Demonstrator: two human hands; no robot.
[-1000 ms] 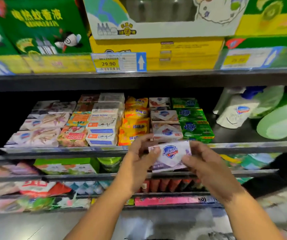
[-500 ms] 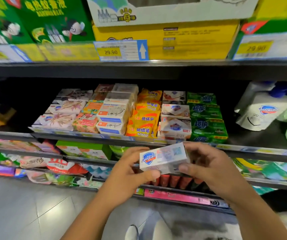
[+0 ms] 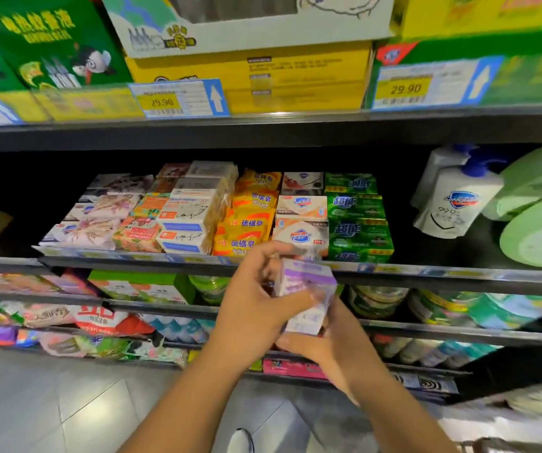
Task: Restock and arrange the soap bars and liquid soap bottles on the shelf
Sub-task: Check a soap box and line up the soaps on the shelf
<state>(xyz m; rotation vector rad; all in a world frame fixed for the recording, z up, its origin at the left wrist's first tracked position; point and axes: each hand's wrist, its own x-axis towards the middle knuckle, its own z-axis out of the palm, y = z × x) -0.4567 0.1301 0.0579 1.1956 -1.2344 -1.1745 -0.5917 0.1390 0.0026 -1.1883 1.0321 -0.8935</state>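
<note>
A white and purple soap bar box point(image 3: 307, 295) stands on end between both hands, in front of the soap shelf's edge point(image 3: 165, 260). My left hand point(image 3: 256, 305) grips its left side and top. My right hand point(image 3: 328, 344) holds it from below and behind. On the shelf lie rows of soap bars: white floral ones point(image 3: 86, 230), white and blue boxes point(image 3: 188, 223), yellow packs point(image 3: 246, 223), white shield-logo boxes point(image 3: 300, 235) and green packs point(image 3: 358, 223). White liquid soap bottles point(image 3: 456, 197) lie at the right.
Green refill pouches point(image 3: 537, 223) lie at the far right of the shelf. Boxed goods and 29.90 price tags point(image 3: 178, 98) fill the shelf above. Lower shelves point(image 3: 459, 333) hold packets and jars. Grey floor tiles point(image 3: 67, 403) and a shoe tip point(image 3: 240, 441) are below.
The soap box has been turned from lying flat with its shield logo facing me to standing on end, purple side up. Both hands shifted their hold; the view moved closer to the shelf.
</note>
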